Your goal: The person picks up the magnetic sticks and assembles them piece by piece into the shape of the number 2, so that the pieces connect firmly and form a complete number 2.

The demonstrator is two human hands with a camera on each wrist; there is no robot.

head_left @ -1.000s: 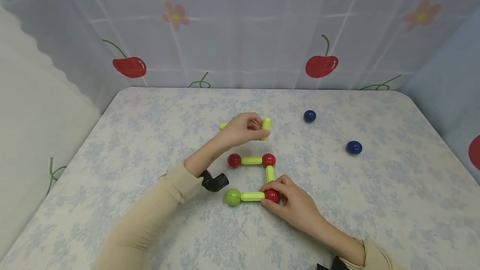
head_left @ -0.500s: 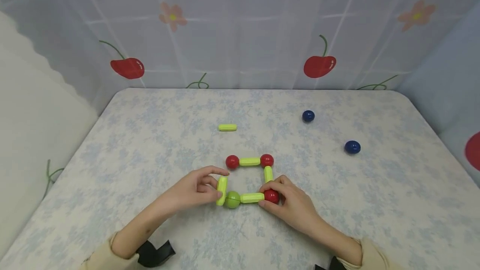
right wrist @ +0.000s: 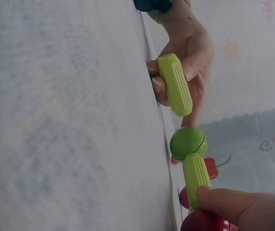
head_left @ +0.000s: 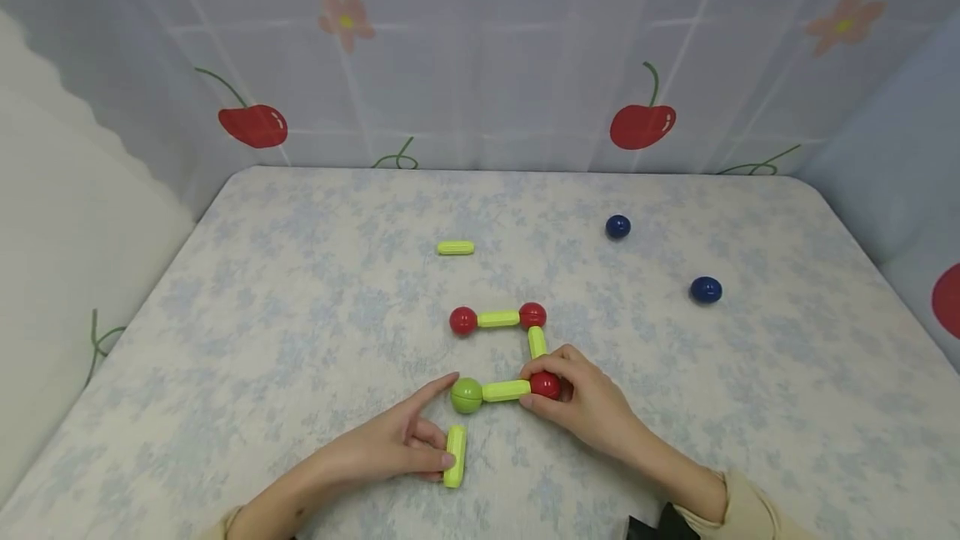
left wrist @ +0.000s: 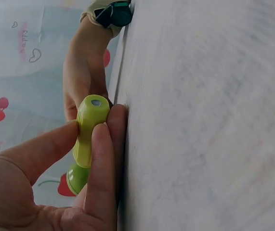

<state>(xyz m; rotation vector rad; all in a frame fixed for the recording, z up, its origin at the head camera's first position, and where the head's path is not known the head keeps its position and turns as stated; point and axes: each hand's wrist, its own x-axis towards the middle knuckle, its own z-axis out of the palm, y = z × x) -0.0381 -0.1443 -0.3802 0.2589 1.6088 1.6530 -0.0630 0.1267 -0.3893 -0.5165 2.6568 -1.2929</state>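
My left hand point(head_left: 382, 447) pinches a yellow-green magnetic stick point(head_left: 454, 457) between thumb and fingers, just in front of a green ball point(head_left: 467, 396). Its index finger stretches to the ball's left side; whether it touches is unclear. A grey disc shows in the stick's end point(left wrist: 96, 103) in the left wrist view. My right hand point(head_left: 596, 407) grips a red ball point(head_left: 545, 385), with the thumb on the adjoining stick point(right wrist: 195, 175). That stick joins the green ball. Another stick point(head_left: 537, 342) runs back to a second red ball point(head_left: 532, 315), and one more point(head_left: 498, 319) reaches a third point(head_left: 462, 321).
One loose yellow-green stick point(head_left: 455, 248) lies farther back on the patterned tabletop point(head_left: 300, 273). Two dark blue balls point(head_left: 618, 227) sit apart at the back right. A curtain with printed cherries point(head_left: 480, 57) hangs behind the table.
My left hand has brought its stick from behind the chain toward me, past the green ball's left side to in front of it. The right hand keeps its grip on the red ball.
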